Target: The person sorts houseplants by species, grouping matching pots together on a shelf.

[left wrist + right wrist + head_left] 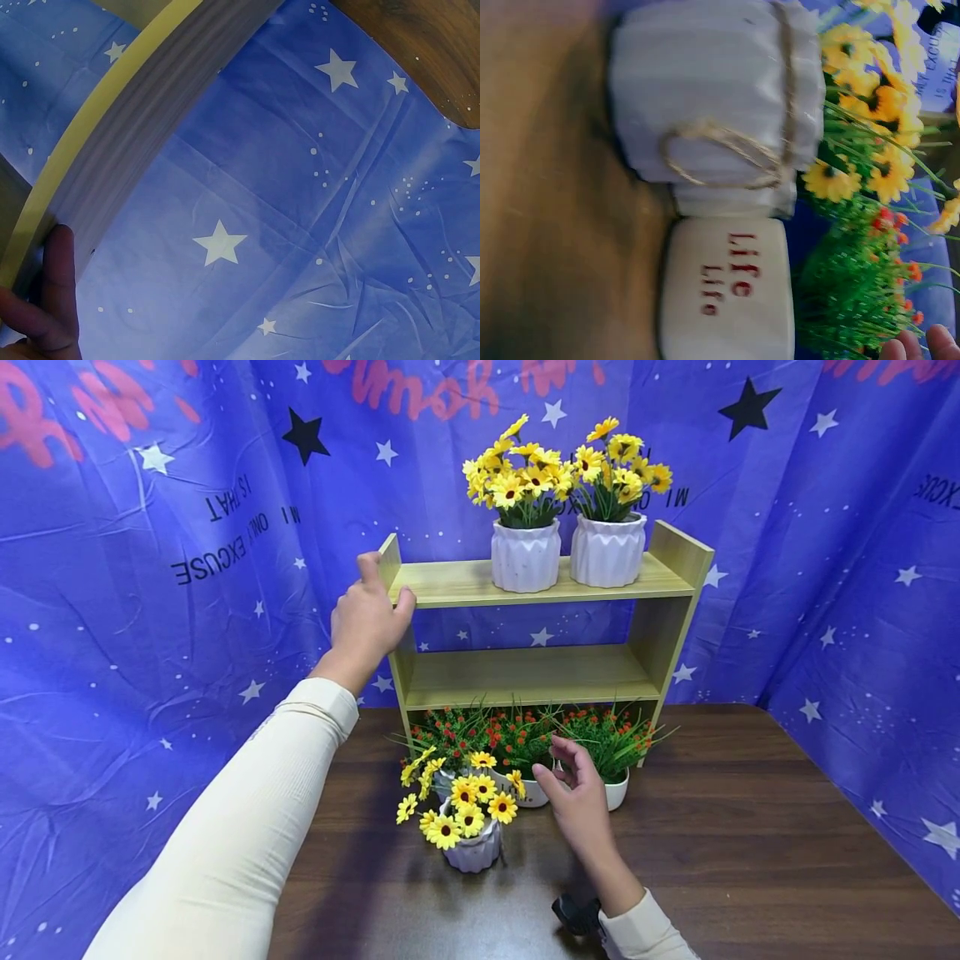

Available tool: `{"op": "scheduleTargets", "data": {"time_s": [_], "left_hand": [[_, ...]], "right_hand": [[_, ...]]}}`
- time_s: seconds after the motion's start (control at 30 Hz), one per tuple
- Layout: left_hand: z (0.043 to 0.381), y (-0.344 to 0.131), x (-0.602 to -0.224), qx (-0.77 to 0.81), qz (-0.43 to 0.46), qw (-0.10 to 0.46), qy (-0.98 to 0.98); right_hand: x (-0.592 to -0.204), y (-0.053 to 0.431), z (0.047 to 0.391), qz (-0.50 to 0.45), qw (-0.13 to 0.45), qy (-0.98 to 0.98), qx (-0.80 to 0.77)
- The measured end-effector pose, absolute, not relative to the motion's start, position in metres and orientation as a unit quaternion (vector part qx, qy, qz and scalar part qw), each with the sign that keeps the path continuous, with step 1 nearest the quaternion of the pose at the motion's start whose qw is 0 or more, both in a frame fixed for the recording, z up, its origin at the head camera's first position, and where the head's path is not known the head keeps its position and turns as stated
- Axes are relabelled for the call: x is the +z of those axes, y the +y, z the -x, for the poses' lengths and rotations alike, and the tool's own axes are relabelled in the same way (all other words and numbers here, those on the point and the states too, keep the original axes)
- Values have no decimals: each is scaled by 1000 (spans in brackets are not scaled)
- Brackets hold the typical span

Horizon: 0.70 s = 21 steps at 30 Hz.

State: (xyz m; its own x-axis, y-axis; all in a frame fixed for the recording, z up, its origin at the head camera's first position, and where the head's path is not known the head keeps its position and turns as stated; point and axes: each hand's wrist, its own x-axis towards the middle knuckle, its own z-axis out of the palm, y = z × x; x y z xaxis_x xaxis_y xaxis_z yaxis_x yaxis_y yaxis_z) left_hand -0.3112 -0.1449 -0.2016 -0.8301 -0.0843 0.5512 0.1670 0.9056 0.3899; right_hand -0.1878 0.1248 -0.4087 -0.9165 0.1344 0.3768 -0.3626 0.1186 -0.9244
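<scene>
My left hand (367, 622) grips the top of the left side panel of a light wooden shelf (532, 672). In the left wrist view its fingers (60, 270) lie against that panel. My right hand (585, 802) holds nothing, its fingers loosely bent in front of the red-flowered grass plants (521, 739) at the shelf's foot. Left of it, a white ribbed pot (474, 852) of yellow daisies stands on the table. The right wrist view shows this pot's twine bow (720, 154) and a white planter (727, 292) lettered "Life" beside it.
Two more white pots of yellow daisies, a left one (525, 556) and a right one (607, 552), stand on the top shelf. A small black object (576, 914) is by my right wrist. Blue star-printed cloth (187, 693) hangs around the dark wooden table (735, 827).
</scene>
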Motion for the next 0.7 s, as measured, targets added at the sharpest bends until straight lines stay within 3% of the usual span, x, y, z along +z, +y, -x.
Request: {"op": "scheduleTargets", "data": {"time_s": [0.7], "left_hand": [[310,-143,-201,-221,15,286,-932]], "right_hand": [[-448,121,175,-76,129,-764,627]]}}
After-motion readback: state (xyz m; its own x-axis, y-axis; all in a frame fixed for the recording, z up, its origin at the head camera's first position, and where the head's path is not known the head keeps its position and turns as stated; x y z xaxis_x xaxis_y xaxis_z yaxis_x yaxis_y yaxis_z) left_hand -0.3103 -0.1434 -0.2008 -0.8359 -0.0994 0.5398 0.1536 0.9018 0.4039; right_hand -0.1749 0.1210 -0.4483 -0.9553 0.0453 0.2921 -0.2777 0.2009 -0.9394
